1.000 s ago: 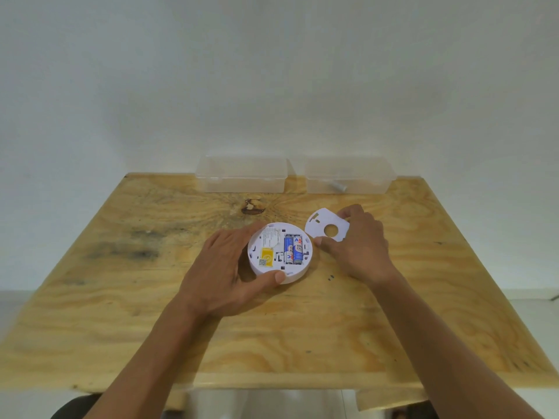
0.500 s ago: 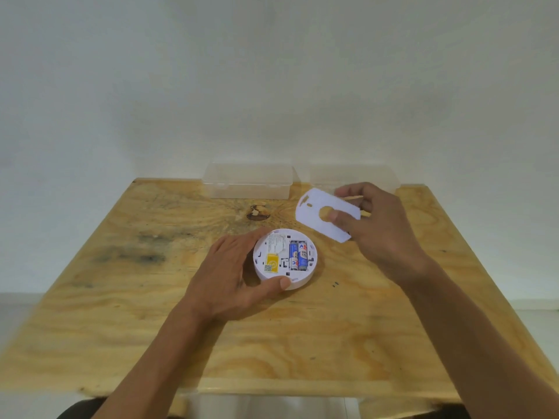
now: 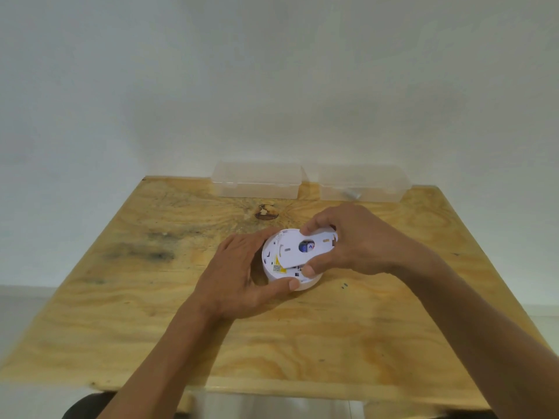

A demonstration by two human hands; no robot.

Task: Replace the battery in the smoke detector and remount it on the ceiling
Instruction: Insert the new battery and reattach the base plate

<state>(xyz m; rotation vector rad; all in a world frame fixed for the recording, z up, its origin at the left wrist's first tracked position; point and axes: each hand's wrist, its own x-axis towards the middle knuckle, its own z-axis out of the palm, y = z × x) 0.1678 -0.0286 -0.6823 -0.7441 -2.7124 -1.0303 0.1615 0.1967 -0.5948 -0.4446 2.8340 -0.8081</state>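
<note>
Resting back-side up near the middle of the plywood desk: the round white smoke detector, steadied from its left by the left hand, fingers curled around the far rim and thumb pressed against the near rim. Lying over the top of the detector, tilted a little: a flat white mounting plate with a round hole in its middle, pinched at its right end by the right hand, index finger on the far edge, thumb on the near edge. Showing through the hole: part of a blue and white battery seated in the detector. Peeking out past the plate's left near edge: a yellow label and small printed markings on the detector's back. Whether seated flush or only laid on top, cannot tell. Standing side by side along the far edge of the desk, against the white wall: two clear plastic boxes, the left box with lid closed, the right box holding a small grey cylindrical item, too blurred to identify. Visible beyond the detector: a dark knot in the wood.
</note>
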